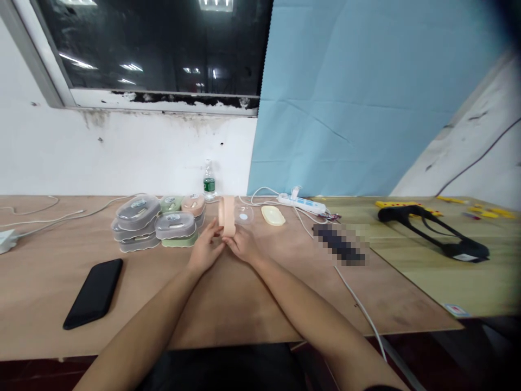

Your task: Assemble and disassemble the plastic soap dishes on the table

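Observation:
Both my hands meet over the middle of the wooden table (252,304). My left hand (206,248) and my right hand (241,244) together hold a peach-coloured oval soap-box part (227,215), stood on its edge; the fingers of both curl round its lower end. Just behind it lies a clear oval lid (245,216), and a pale yellow oval tray (273,215) lies to its right. To the left stands a stack of several lidded soap boxes (157,223) in grey, green and peach.
A black phone (94,292) lies at the front left. A small green-labelled bottle (209,182) stands by the wall. A white power strip (302,203) with cables lies at the back right, and a black strap-like object (435,229) rests on the neighbouring table.

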A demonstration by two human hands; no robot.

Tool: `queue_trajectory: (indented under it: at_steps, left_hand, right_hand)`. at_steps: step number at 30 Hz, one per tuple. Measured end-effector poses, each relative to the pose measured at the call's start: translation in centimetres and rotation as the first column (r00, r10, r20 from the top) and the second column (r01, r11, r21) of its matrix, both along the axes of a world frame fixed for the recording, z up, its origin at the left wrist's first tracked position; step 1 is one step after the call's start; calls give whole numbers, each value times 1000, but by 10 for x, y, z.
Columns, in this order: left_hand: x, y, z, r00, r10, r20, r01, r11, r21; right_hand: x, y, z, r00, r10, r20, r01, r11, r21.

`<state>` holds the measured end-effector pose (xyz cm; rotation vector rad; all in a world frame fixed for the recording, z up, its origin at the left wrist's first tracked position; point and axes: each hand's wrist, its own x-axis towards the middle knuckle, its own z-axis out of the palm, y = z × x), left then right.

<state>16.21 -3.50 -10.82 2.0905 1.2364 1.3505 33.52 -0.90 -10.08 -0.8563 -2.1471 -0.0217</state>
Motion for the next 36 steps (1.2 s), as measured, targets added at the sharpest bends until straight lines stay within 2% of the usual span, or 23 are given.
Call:
queue_trajectory:
  at_steps: [2,4,7,9,11,14,18,20,30,36]
  left_hand:
    - [2,-2,-1,997,-34,-73,32,999,-22]
    - [3,-3,-1,991,-64,-121,61,998,-33]
    - [4,-2,-1,983,-72,-167,67,997,-36]
    - [3,-2,0,979,-77,-188,69,996,-48]
    - [3,-3,1,974,-87,-210,73,995,-72]
    - [2,-5,2,965,-108,-238,84,991,-107]
    - [3,-7,4,960,-130,-250,100,987,-127]
    - [3,-8,5,958,-130,-257,99,986,-134]
    - [3,-7,2,953,-142,-267,109,985,-133]
    - [1,-4,0,967,-70,-244,51,995,-84]
  right_hand:
    - [8,10,-3,992,-119,-45,117,993,-33]
    - [23,23,-6,950,-295,-105,287,954,-81]
    - [54,42,-11,830,-540,-140,515,838,-180]
    - [75,53,-15,771,-626,-119,594,773,-222]
    - [91,60,-20,737,-669,-100,632,733,-251]
    - [102,67,-26,732,-673,-108,629,728,-271]
    - [98,71,-32,801,-582,-142,536,802,-265]
    - [94,73,-34,819,-559,-133,509,813,-285]
    - [100,76,-34,739,-665,-108,605,725,-329]
    - [102,77,-37,740,-662,-123,592,727,-348]
